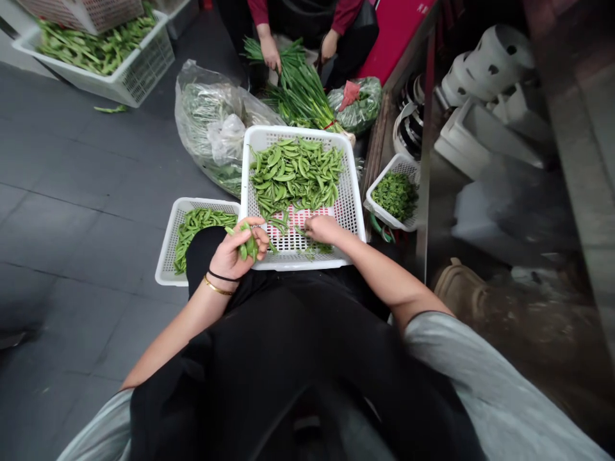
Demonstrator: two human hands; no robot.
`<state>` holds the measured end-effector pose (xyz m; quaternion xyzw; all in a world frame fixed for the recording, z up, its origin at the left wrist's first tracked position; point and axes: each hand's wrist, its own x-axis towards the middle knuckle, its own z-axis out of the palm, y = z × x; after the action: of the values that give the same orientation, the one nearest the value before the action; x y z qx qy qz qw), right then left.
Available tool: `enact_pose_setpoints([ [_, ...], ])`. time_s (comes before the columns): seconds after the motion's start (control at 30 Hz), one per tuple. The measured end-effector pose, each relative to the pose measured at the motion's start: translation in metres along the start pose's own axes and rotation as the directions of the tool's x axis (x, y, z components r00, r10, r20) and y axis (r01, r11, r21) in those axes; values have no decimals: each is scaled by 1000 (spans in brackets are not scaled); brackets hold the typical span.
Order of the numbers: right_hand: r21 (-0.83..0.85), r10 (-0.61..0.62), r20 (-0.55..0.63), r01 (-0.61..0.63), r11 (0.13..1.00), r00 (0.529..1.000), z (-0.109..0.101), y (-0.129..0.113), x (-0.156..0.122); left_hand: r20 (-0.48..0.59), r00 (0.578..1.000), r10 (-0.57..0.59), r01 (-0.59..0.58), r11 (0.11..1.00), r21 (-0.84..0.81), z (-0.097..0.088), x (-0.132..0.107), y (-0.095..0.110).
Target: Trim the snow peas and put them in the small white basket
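Observation:
A white perforated basket (352, 186) rests at my lap with a heap of flat green pea pods (298, 169) toward its far side. My left hand (237, 248) is closed around several pods (248, 246) at the basket's near left corner. Inside the basket, near its right side, my right hand (321, 228) has its fingers pressed together low over the bottom, by a little pile of green trimmings (319, 248). What those fingers pinch, if anything, is hidden.
A smaller basket of pods (166, 256) stands at my left, another with green scraps (414, 221) at my right. Opposite, a person's hands (270, 54) hold long green stalks (307, 89). Beside them lie a plastic bag of greens (202, 115) and, at far left, a pod crate (144, 73).

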<state>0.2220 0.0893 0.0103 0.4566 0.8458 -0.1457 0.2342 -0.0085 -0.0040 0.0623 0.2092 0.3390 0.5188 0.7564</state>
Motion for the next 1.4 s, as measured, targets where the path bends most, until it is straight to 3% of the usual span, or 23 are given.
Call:
enact_pose_setpoints([
  [0.1,6,-32,48,31,999,998,3,-13,18,-8,997,-73,73,996,49,2,-2,-2],
  [0.2,11,-33,30,33,999,999,-9,-16,9,-113,989,-98,115,981,156,2,-1,-8],
  [0.3,48,-95,-103,101,994,990,-30,-28,-21,-227,974,-10,98,919,382,5,3,-22],
  [0.37,87,-152,-218,174,981,964,-40,-42,-43,-248,964,97,45,858,512,10,7,-32],
  [0.43,130,-162,-314,212,969,936,-44,-54,-61,-233,957,173,-23,845,535,16,9,-36],
  [0.5,200,-163,-394,258,945,905,-43,-58,-72,-214,962,169,-62,899,433,19,8,-34],
  [0.63,293,-272,-547,485,824,792,-36,-50,-80,-180,983,45,-9,981,196,19,-2,-23],
  [0.7,281,-348,-577,580,765,739,-33,-47,-81,-161,986,29,5,979,205,17,-6,-21],
  [0.83,320,-454,-534,667,672,714,-33,-54,-86,-90,995,-32,58,952,300,13,-10,-22],
  [0.9,401,-516,-521,729,554,680,-33,-61,-90,-4,986,-166,159,940,301,12,-11,-23],
  [0.97,532,-572,-500,752,389,650,-33,-65,-93,91,950,-300,263,920,290,12,-12,-24],
  [1.0,618,-581,-476,721,313,660,-33,-64,-94,128,930,-344,296,909,292,12,-13,-24],
  [1.07,783,-540,-414,589,199,733,-32,-55,-92,182,904,-386,319,894,313,13,-14,-23],
  [1.13,877,-378,-399,468,109,835,-32,-38,-89,215,891,-400,318,888,333,12,-13,-20],
  [1.2,885,-136,-451,461,60,882,-33,-18,-85,226,892,-392,312,894,320,10,-12,-17],
  [1.27,842,49,-531,520,145,846,-36,-6,-84,215,905,-367,300,909,289,7,-11,-16],
  [1.3,800,83,-579,545,250,811,-39,-4,-85,204,913,-353,292,915,279,6,-10,-16],
  [1.33,732,69,-630,562,384,773,-41,-6,-87,197,918,-343,284,918,277,5,-9,-16],
  [1.4,508,-78,-693,563,652,716,-44,-19,-91,203,920,-336,270,916,296,3,-7,-17],
])
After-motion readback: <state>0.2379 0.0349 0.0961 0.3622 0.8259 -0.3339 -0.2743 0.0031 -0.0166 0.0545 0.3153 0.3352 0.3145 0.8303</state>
